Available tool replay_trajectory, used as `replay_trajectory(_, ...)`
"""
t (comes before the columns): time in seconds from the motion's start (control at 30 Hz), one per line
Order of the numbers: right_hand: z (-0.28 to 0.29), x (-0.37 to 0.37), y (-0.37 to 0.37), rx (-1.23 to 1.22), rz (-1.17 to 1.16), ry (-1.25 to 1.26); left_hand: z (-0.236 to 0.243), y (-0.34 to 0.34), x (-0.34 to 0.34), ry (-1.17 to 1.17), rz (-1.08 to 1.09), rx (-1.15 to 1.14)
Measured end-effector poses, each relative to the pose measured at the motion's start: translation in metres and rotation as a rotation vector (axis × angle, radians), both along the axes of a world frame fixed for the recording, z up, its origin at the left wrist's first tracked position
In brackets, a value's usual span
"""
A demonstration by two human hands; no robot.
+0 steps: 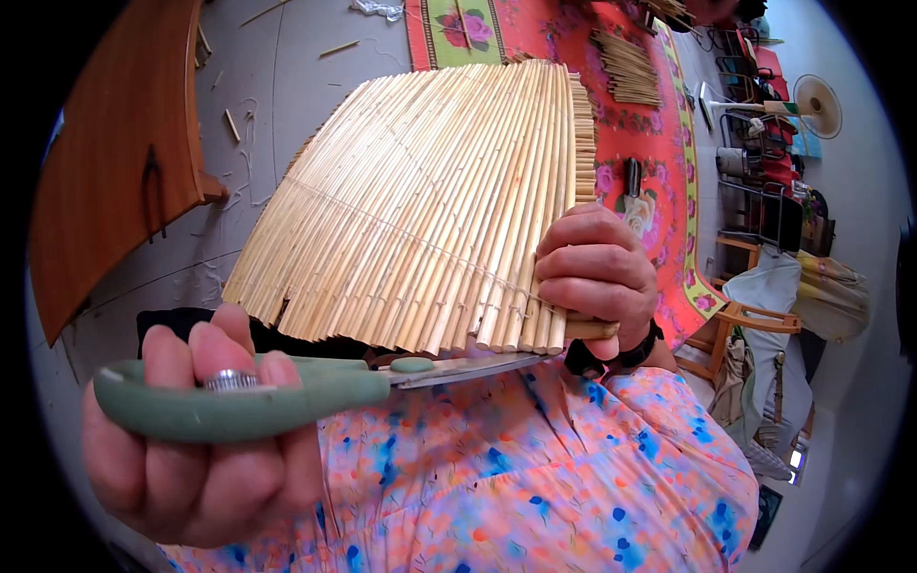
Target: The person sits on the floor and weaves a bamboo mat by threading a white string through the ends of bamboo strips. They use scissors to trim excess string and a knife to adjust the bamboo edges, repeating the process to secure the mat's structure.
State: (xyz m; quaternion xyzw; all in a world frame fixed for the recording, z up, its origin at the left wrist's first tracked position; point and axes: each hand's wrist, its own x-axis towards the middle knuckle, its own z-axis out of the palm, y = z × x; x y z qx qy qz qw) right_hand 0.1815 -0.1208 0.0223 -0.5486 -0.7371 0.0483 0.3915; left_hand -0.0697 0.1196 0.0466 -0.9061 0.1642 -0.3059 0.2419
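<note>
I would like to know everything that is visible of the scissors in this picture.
The scissors have grey-green, plastic-looking handles and silvery, metal-looking blades, with an oval green cap where these meet. They point to the right, roughly level, along the near edge of the stick mat. The left hand grips the handles; whether the blades touch the mat is unclear.
</note>
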Motion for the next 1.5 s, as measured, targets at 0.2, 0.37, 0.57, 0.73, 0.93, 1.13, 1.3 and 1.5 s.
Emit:
replay_trajectory(0.2, 0.005, -0.001, 0.003, -0.033, 0.016, 0.003, 0.005, 0.016, 0.010, 0.219, -0.143, -0.348)
replay_trajectory(0.37, 0.003, 0.001, 0.001, -0.030, 0.006, 0.023, 0.000, 0.019, 0.017, 0.257, -0.181, -0.442)
replay_trajectory(0.57, 0.004, 0.001, -0.002, -0.070, -0.001, 0.019, 0.001, 0.017, 0.015, 0.226, -0.174, -0.361)
replay_trajectory(0.73, 0.003, 0.001, -0.002, -0.054, 0.010, 0.027, -0.002, 0.014, 0.018, 0.170, -0.138, -0.331)
replay_trajectory(0.93, 0.003, 0.000, -0.001, -0.037, -0.004, 0.037, -0.002, 0.007, 0.014, 0.082, -0.069, -0.223)
replay_trajectory(1.13, 0.004, 0.003, 0.004, -0.037, -0.013, 0.069, 0.010, -0.006, 0.017, 0.230, -0.018, -0.492)
replay_trajectory(1.3, 0.003, 0.004, 0.008, 0.011, -0.021, 0.064, -0.010, 0.010, 0.035, 0.248, -0.192, -0.815)
replay_trajectory(1.5, 0.006, 0.006, 0.013, 0.009, 0.017, 0.060, -0.022, 0.018, 0.042, 0.292, -0.277, -0.932)
